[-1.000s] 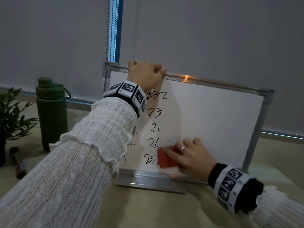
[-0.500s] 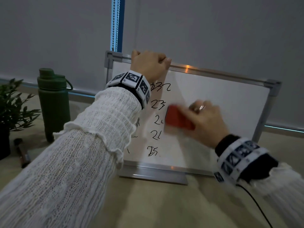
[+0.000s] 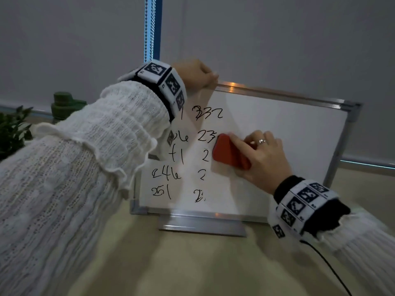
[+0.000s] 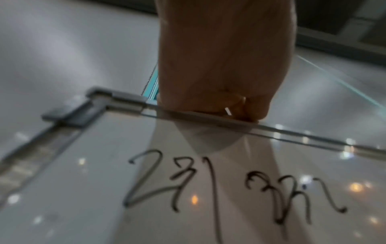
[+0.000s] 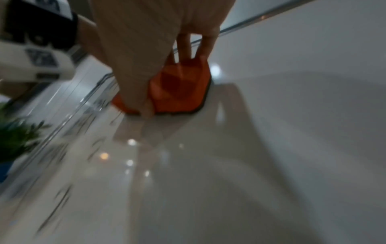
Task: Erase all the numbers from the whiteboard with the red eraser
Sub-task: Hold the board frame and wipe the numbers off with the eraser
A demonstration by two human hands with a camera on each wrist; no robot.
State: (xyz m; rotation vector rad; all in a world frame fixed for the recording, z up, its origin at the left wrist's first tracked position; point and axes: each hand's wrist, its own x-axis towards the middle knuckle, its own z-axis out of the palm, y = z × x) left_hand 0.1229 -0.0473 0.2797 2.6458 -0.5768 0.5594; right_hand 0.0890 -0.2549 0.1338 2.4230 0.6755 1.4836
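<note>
1. While the right hand (image 3: 261, 155) presses the red eraser (image 3: 229, 151) flat against the whiteboard (image 3: 288, 129), judged roughly half done: right half wiped bare, two columns of numbers (image 3: 181, 157) left toward 9 o'clock.
2. Nearest column partly gone: only stray digits at 6 o'clock of the eraser, fuller figures at 11 and 12 o'clock, a further column partly hidden behind the left sleeve (image 3: 85, 167).
3. Left hand (image 3: 195, 75) curled over the top rim at 12 o'clock, gripping the frame to steady it; in the left wrist view the same grip (image 4: 219, 66) on the metal edge, with black scrawl just below.
4. Right hand clamped round the eraser, thumb on the near side, fingers (image 5: 196, 43) spread over the back, a ring on one.
5. Eraser: blocky, rounded plastic shell, dark felt strip along the base (image 5: 204, 99) where it meets the board.
6. Board: glossy, reflective white, ribbed aluminium frame, grey plastic corner caps, flat metal foot resting on a matte beige tabletop (image 3: 192, 263).
7. At 9 o'clock, a dark green bottle (image 3: 64, 105) and a leafy plant (image 3: 12, 129), well apart from the work.
</note>
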